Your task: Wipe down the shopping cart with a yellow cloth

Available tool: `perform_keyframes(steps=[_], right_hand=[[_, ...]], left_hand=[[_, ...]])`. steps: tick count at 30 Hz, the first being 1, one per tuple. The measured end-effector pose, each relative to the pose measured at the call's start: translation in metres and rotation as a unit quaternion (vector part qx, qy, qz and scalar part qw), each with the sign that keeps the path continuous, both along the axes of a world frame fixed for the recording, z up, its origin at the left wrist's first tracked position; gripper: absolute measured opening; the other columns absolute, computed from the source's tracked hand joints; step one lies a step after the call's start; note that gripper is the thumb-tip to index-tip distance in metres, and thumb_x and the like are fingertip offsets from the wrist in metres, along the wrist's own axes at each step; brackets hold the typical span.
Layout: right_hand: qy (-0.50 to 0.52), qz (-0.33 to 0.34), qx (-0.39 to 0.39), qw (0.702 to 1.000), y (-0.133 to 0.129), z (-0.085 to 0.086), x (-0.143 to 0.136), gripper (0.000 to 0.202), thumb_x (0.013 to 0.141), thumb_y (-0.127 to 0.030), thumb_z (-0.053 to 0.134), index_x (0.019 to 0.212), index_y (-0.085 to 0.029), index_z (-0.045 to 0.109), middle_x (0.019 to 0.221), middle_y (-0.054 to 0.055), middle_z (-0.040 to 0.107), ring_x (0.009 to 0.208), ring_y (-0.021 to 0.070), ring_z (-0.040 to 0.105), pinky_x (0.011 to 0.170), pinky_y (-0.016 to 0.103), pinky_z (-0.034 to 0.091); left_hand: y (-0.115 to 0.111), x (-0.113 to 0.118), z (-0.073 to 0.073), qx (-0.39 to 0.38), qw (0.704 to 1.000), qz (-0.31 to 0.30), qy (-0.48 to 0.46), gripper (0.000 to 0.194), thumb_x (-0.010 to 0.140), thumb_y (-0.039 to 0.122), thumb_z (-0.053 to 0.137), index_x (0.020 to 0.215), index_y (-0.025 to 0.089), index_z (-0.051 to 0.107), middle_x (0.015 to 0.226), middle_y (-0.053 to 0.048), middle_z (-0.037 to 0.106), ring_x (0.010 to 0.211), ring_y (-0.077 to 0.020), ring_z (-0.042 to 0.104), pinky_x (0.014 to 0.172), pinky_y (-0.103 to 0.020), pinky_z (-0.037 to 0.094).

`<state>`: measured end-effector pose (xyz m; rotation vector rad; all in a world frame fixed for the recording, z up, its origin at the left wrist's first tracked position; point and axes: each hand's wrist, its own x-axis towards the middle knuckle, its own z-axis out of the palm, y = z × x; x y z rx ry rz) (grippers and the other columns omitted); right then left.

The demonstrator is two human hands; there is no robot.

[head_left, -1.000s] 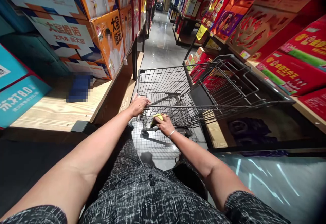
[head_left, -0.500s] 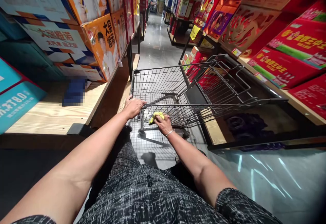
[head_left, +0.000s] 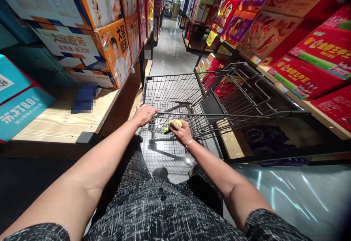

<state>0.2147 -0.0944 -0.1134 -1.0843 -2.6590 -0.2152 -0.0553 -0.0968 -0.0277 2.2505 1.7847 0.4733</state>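
A dark grey wire shopping cart (head_left: 233,114) stands crosswise in front of me. My left hand (head_left: 146,115) is closed over the near corner of its top rim, at the left end. In my right hand (head_left: 183,132) is a bunched yellow cloth (head_left: 177,123), gripped between thumb and fingers. The cloth lies at the near wire side, just below the top rim. Whether it presses on the wires I cannot tell.
Orange and white drink cartons (head_left: 113,51) are stacked on the wooden shelf (head_left: 101,120) at left, near a blurred dark blue item (head_left: 84,97). Red boxes (head_left: 297,74) fill the right shelf. A grey-floored aisle (head_left: 175,41) runs ahead between shelves.
My right hand has moved a little to the right along the cart's near side with the yellow cloth. My left hand keeps its hold on the rim. The view has shifted slightly.
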Motion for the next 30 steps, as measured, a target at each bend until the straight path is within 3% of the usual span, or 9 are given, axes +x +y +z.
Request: perform_keyframes(steps=[3, 6, 13, 16, 18, 20, 23, 26, 30], right_hand=[[0.055, -0.006, 0.100, 0.993, 0.007, 0.040, 0.017, 0.036, 0.094, -0.020, 0.057, 0.122, -0.038, 0.069, 0.136, 0.001, 0.061, 0.127, 0.0288, 0.036, 0.096, 0.043, 0.035], [0.062, -0.009, 0.133, 0.989, 0.007, 0.066, 0.041, 0.034, 0.088, -0.015, 0.062, 0.113, -0.035, 0.072, 0.132, 0.001, 0.062, 0.122, 0.0263, 0.038, 0.096, 0.041, 0.035], [0.113, -0.198, 0.144, 0.963, 0.009, 0.099, 0.157, 0.039, 0.069, -0.009, 0.062, 0.101, -0.026, 0.074, 0.125, 0.004, 0.063, 0.107, 0.0242, 0.049, 0.093, 0.040, 0.036], [0.168, -0.289, 0.159, 0.929, 0.018, 0.110, 0.180, 0.038, 0.070, -0.014, 0.057, 0.104, -0.023, 0.071, 0.124, 0.007, 0.062, 0.107, 0.0252, 0.051, 0.095, 0.043, 0.035], [0.185, -0.315, 0.141, 0.920, 0.021, 0.110, 0.168, 0.036, 0.072, -0.016, 0.054, 0.104, -0.023, 0.070, 0.122, 0.007, 0.062, 0.107, 0.0258, 0.051, 0.095, 0.043, 0.035], [0.177, -0.302, 0.110, 0.930, 0.020, 0.106, 0.133, 0.039, 0.072, -0.016, 0.055, 0.107, -0.024, 0.069, 0.124, 0.006, 0.061, 0.109, 0.0267, 0.049, 0.094, 0.043, 0.036], [0.113, -0.253, 0.049, 0.960, 0.008, 0.098, 0.055, 0.046, 0.073, -0.016, 0.061, 0.118, -0.027, 0.067, 0.134, 0.007, 0.056, 0.112, 0.0296, 0.044, 0.089, 0.041, 0.037], [0.028, -0.187, 0.005, 0.982, -0.003, 0.092, -0.020, 0.044, 0.086, -0.018, 0.058, 0.127, -0.032, 0.062, 0.146, 0.006, 0.049, 0.120, 0.0324, 0.037, 0.090, 0.042, 0.035], [-0.011, -0.071, 0.013, 0.997, -0.001, 0.081, -0.065, 0.042, 0.096, -0.023, 0.048, 0.134, -0.038, 0.058, 0.151, 0.002, 0.046, 0.129, 0.0326, 0.033, 0.095, 0.046, 0.033]], left_hand=[[0.003, -0.008, -0.004, 0.008, 1.000, -0.015, 0.013, 0.036, 0.096, 0.045, 0.041, 0.108, 0.029, 0.072, 0.114, -0.001, 0.073, 0.120, -0.0248, 0.055, 0.119, -0.053, 0.015], [0.007, -0.015, -0.007, 0.020, 0.999, -0.026, 0.033, 0.031, 0.087, 0.046, 0.055, 0.106, 0.028, 0.070, 0.109, -0.002, 0.073, 0.116, -0.0254, 0.057, 0.120, -0.052, 0.016], [0.014, -0.025, -0.009, 0.023, 0.998, -0.005, 0.057, 0.029, 0.084, 0.051, 0.057, 0.093, 0.027, 0.071, 0.103, -0.003, 0.073, 0.115, -0.0254, 0.057, 0.119, -0.050, 0.018], [0.014, -0.022, -0.004, 0.004, 0.997, 0.004, 0.075, 0.037, 0.084, 0.055, 0.058, 0.104, 0.028, 0.071, 0.114, -0.005, 0.071, 0.124, -0.0277, 0.051, 0.119, -0.053, 0.016], [0.011, -0.015, 0.001, -0.004, 0.996, 0.010, 0.092, 0.043, 0.085, 0.055, 0.057, 0.117, 0.029, 0.068, 0.123, -0.007, 0.067, 0.130, -0.0312, 0.045, 0.118, -0.058, 0.010], [0.008, -0.004, 0.005, -0.007, 0.994, -0.009, 0.104, 0.049, 0.086, 0.054, 0.056, 0.127, 0.028, 0.063, 0.129, -0.008, 0.065, 0.133, -0.0326, 0.043, 0.117, -0.059, 0.009], [0.002, 0.012, 0.008, -0.016, 0.994, -0.044, 0.098, 0.059, 0.088, 0.054, 0.054, 0.139, 0.025, 0.054, 0.133, -0.011, 0.061, 0.129, -0.0324, 0.047, 0.112, -0.052, 0.025], [-0.002, 0.017, 0.008, -0.012, 0.994, -0.046, 0.094, 0.064, 0.088, 0.052, 0.054, 0.147, 0.027, 0.046, 0.132, -0.011, 0.060, 0.122, -0.0336, 0.050, 0.103, -0.050, 0.035], [0.000, 0.008, 0.007, -0.010, 0.993, -0.058, 0.100, 0.055, 0.085, 0.043, 0.059, 0.138, 0.028, 0.054, 0.121, -0.009, 0.063, 0.114, -0.0317, 0.054, 0.098, -0.046, 0.038]])
